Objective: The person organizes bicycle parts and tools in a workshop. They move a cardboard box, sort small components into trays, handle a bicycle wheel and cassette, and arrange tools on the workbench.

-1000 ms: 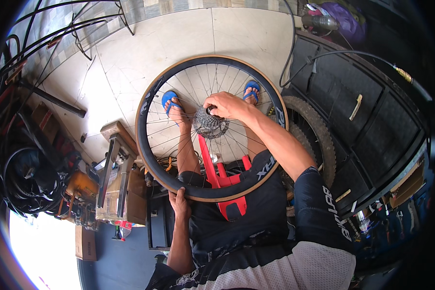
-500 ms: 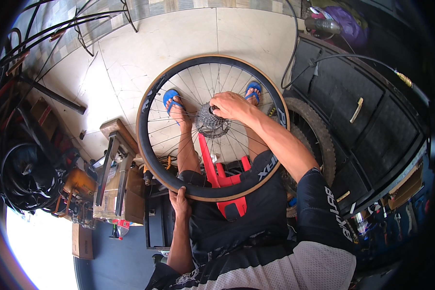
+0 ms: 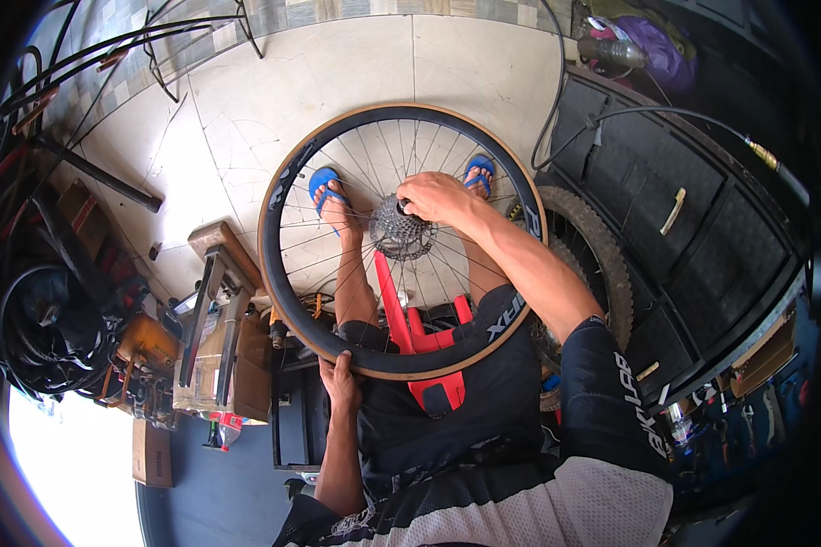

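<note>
Watching through the head cam from my end, I've got a big spoked bicycle wheel with a black rim and a tan-edged tyre (image 3: pixel 410 365) dead centre, its near edge over the person's black cloth shorts (image 3: pixel 447 401). The left hand (image 3: pixel 340 381) is clamped on the tyre and rim at the near left, thumb on top. The right hand (image 3: pixel 433 198) reaches in from the right, fingers and thumb closed around a small black round piece (image 3: pixel 402 207) at the middle of the grey metal toothed cassette (image 3: pixel 390 228); I can't make out every fingertip.

Through the spokes I can see a bright red forked frame (image 3: pixel 396 314) on the near side, plus two feet in blue flip-flops farther off, on a pale tiled floor (image 3: pixel 465 64). Just right of the wheel there's a brown knobbly tyre (image 3: pixel 607 255), next to a big black panelled cabinet (image 3: pixel 629 164). A plain brown cardboard box (image 3: pixel 152 453) sits near left.
</note>
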{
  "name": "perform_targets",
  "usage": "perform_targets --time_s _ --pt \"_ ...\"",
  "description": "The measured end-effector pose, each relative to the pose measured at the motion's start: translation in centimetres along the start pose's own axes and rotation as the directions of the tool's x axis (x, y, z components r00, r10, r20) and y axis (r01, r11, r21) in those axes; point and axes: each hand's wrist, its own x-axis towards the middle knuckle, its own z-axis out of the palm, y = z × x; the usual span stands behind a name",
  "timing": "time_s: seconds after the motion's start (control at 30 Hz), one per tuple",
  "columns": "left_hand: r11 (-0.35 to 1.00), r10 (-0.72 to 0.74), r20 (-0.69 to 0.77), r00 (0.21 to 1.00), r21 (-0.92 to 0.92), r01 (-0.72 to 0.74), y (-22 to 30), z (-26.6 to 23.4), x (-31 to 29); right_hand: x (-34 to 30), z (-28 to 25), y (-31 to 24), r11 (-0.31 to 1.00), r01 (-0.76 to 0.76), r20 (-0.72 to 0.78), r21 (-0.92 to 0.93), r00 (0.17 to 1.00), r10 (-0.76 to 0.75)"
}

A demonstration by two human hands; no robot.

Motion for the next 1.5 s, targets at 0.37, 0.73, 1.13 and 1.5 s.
perform_targets --time_s 0.37,0.73,1.13,1.5 --pt "1.0 0.007 0.008 1.0 -0.004 -0.007 -0.3 -0.3 0.3 0.0 -0.6 -0.5 1.0 -0.014 0.037 0.0 0.999 0.014" --pt "1.0 0.028 0.001 1.0 0.013 -0.028 -0.4 -0.3 0.3 0.5 -0.7 -0.2 0.995 0.075 0.099 -0.066 0.993 -0.068" --pt "1.0 0.003 -0.009 1.0 0.016 -0.003 0.0 -0.1 0.2 0.5 0.6 0.4 0.975 0.156 0.006 -0.16 0.988 -0.157" --pt "1.0 0.006 -0.011 1.0 0.001 -0.006 0.2 0.2 0.1 0.8 0.2 0.0 0.971 0.174 0.011 -0.162 0.985 -0.174"
